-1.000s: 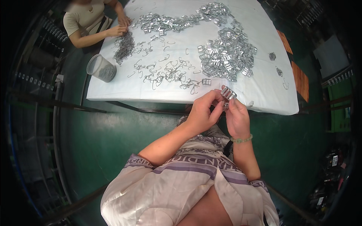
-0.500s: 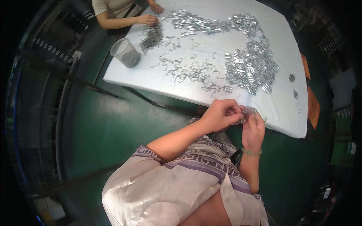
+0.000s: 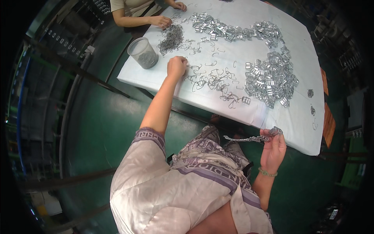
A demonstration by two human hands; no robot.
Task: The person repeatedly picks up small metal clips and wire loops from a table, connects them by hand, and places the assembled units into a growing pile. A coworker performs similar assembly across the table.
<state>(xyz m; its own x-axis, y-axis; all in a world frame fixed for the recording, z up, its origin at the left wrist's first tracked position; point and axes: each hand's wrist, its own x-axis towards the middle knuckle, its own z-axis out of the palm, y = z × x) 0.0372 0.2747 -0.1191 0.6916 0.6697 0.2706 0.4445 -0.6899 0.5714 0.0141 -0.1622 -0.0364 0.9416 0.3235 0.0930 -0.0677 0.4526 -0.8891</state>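
Note:
My right hand [image 3: 273, 153] pinches a chain of linked silver metal pieces [image 3: 253, 138] at the table's near edge. One end of that chain sticks out leftward in the air, over my knees. Farther left, my left hand [image 3: 177, 67] rests over the table with its fingers bent together, beside the loose bent wire hooks [image 3: 212, 80]. Whatever is between those fingertips is too small to make out. To the right of the hooks lies a big pile of flat silver metal links [image 3: 270, 80].
A clear plastic tub [image 3: 143, 53] with grey contents stands at the table's left edge. Beyond it, a co-worker's hand [image 3: 160, 22] touches a dense heap of small wire pieces [image 3: 171, 39]. More links [image 3: 222, 28] stretch along the back. Small wire clumps [image 3: 310, 93] lie far right.
My left hand has left the chain and moved far left to the hooks. My right hand keeps the chain, slightly lower and to the right, its end now hanging free. The view has shifted.

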